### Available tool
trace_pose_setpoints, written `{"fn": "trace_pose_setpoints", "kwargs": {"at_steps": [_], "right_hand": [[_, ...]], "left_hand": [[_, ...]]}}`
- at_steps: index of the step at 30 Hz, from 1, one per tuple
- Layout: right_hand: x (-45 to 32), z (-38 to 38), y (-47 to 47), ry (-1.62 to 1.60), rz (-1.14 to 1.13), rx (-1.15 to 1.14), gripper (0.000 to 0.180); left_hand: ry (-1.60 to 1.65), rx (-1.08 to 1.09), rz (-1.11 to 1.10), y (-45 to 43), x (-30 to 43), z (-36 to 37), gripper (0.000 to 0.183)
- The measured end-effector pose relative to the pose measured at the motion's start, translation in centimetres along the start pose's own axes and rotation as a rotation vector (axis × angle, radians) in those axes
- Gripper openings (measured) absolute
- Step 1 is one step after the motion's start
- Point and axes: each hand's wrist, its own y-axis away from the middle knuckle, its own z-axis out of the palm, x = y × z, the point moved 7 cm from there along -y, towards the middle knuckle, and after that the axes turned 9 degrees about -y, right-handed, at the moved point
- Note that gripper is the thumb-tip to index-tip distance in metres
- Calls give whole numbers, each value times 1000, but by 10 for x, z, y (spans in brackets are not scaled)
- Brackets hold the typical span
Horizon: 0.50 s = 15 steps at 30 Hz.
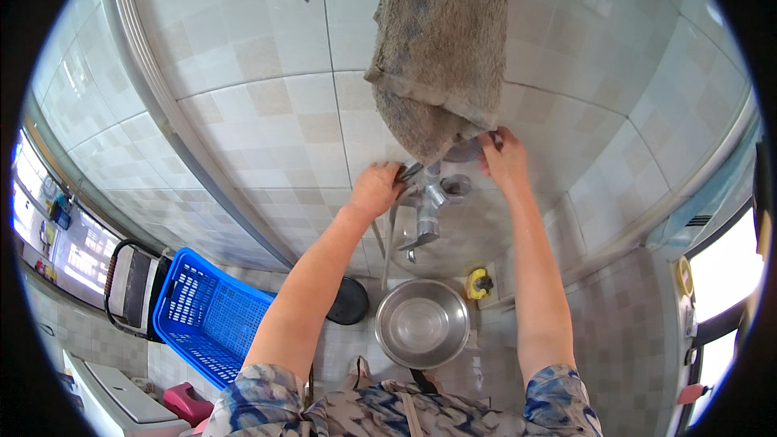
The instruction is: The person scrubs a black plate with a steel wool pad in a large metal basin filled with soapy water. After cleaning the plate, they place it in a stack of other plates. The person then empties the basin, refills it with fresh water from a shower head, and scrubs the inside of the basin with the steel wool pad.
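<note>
A grey-brown towel [443, 36] hangs down before the tiled wall, its lower end folded over. My right hand [508, 161] is at the towel's lower right corner, with the fingers curled on its edge. Behind the towel's lower edge a round grey piece [464, 150] shows in part. My left hand [377, 187] is left of the chrome wall faucet [428, 218], fingers bent around a dark grey part beside the pale hose [390, 237]. Whether the left hand grips that part is hidden. A stainless steel basin [422, 323] stands on the floor beneath the faucet.
A blue plastic basket [212, 309] on a black-handled cart stands at left. A black round lid or bowl [349, 301] lies left of the basin, and a yellow container [478, 284] right of it. A white cabinet [124, 391] and pink plastic object [187, 403] are at lower left.
</note>
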Motion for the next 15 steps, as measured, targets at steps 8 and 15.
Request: {"fn": "trace_pose_setpoints", "kwargs": {"at_steps": [8, 15], "right_hand": [[16, 6, 75, -374, -5, -117, 32], [51, 87, 222, -76, 17, -568, 40]], "left_hand": [[208, 121, -180, 59, -50, 22, 25], [532, 276, -704, 210, -50, 24, 19]]}}
